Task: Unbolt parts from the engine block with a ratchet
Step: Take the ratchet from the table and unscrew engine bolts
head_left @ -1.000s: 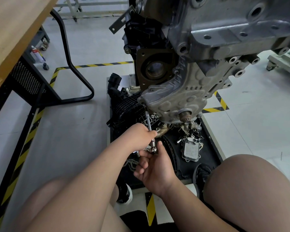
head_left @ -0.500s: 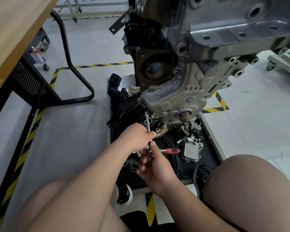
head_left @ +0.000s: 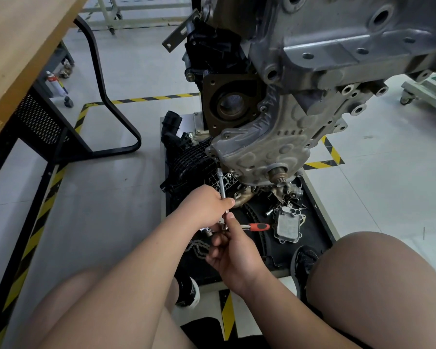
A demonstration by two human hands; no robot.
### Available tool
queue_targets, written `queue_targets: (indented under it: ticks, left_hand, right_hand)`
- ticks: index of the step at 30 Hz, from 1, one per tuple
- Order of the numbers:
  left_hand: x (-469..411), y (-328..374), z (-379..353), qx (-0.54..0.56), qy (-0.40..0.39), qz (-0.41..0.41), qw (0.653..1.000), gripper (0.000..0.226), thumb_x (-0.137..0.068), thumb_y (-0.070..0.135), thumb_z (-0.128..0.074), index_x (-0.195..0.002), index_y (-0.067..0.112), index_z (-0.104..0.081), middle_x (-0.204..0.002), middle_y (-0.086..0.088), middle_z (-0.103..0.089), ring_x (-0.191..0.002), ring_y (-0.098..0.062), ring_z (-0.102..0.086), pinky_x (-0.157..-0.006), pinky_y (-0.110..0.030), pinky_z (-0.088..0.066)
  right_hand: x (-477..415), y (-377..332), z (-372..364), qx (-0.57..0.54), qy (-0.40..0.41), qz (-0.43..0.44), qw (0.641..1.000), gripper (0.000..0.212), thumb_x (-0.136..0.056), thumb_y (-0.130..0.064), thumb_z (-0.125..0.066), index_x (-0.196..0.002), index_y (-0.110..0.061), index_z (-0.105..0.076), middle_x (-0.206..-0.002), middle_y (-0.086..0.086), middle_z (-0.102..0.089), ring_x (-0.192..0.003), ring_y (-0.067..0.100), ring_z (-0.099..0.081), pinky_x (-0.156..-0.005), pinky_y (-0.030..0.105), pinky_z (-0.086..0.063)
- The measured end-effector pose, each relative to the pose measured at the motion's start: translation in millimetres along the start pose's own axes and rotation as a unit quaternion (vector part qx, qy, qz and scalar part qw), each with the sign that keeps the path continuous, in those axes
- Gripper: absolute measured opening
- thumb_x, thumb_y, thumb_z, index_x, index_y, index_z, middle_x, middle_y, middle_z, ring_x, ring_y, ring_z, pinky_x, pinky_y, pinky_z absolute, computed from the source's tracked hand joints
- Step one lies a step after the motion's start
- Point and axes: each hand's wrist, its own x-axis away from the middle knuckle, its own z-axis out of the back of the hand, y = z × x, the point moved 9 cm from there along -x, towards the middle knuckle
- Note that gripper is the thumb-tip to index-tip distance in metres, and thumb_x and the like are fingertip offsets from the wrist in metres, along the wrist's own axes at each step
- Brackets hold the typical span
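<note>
Left hand (head_left: 207, 206) curled round the extension (head_left: 222, 183) mid-shaft. Right hand (head_left: 233, 250) just below it, thumb and fingers pinching the ratchet (head_left: 258, 226) at its head. Red-and-black handle sticks out to the right, roughly level. Extension runs up, top end at the lower left edge of the block (head_left: 312, 59). Loose parts on the black mat (head_left: 315, 238) underneath. Grey floor (head_left: 98, 197) with hazard tape, wooden bench (head_left: 23, 46) on the left.

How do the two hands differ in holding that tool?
The left hand grips the extension bar higher up; the right hand holds the ratchet at its head, lower. The left hand is a closed fist; the right hand's thumb points up along the bar. Both steady one tool.
</note>
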Motion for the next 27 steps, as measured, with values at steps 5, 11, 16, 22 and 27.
queue_targets:
  ticks: [5,11,16,22,27]
  left_hand:
    - [-0.1,1.1,-2.2,-0.002,0.000,0.009,1.000,0.048,-0.089,0.044,-0.059,-0.050,0.019,-0.049,-0.029,0.010,-0.040,-0.027,-0.003,-0.036,-0.041,-0.023,-0.027]
    - [-0.3,-1.7,-5.0,0.047,-0.013,0.032,0.998,0.046,-0.090,0.036,-0.056,-0.047,0.020,-0.055,-0.031,0.011,-0.044,-0.025,-0.001,-0.039,-0.039,-0.020,-0.025]
    - [0.2,-0.9,-4.1,0.064,-0.012,0.024,0.998,0.038,-0.089,0.037,-0.056,-0.055,0.023,-0.064,-0.033,0.013,-0.048,-0.029,0.001,-0.043,-0.046,-0.023,-0.030]
    - [0.8,1.4,-0.9,0.032,-0.005,0.003,0.999,0.051,-0.090,0.040,-0.057,-0.039,0.042,-0.059,-0.031,0.015,-0.043,-0.030,0.002,-0.042,-0.047,-0.024,-0.028]
    - [-1.9,-2.6,0.6,0.018,0.010,0.008,1.000,0.046,-0.088,0.043,-0.059,-0.048,0.021,-0.060,-0.033,0.012,-0.045,-0.033,-0.002,-0.041,-0.046,-0.024,-0.029]
  right_hand:
    - [-0.2,5.4,-4.6,-0.045,-0.020,-0.034,0.998,0.058,-0.096,-0.061,-0.039,-0.081,-0.011,-0.061,-0.052,0.001,-0.043,-0.043,0.014,-0.040,-0.051,0.025,-0.040]
    - [3.1,6.7,-12.4,-0.065,-0.041,-0.053,0.996,0.070,-0.096,-0.066,-0.029,-0.073,-0.009,-0.061,-0.047,0.004,-0.038,-0.041,0.017,-0.039,-0.055,0.028,-0.036]
    - [5.9,7.9,-17.0,-0.071,-0.053,-0.064,0.994,0.078,-0.095,-0.069,-0.026,-0.063,-0.009,-0.063,-0.043,0.005,-0.035,-0.038,0.020,-0.040,-0.057,0.030,-0.037]
    - [8.1,8.2,-18.0,-0.066,-0.052,-0.066,0.994,0.077,-0.095,-0.069,-0.027,-0.061,-0.009,-0.063,-0.042,0.004,-0.035,-0.038,0.019,-0.040,-0.056,0.029,-0.037]
    - [5.8,7.4,-14.8,-0.058,-0.037,-0.054,0.996,0.069,-0.096,-0.065,-0.032,-0.070,-0.009,-0.061,-0.043,0.003,-0.035,-0.039,0.017,-0.038,-0.053,0.028,-0.037]
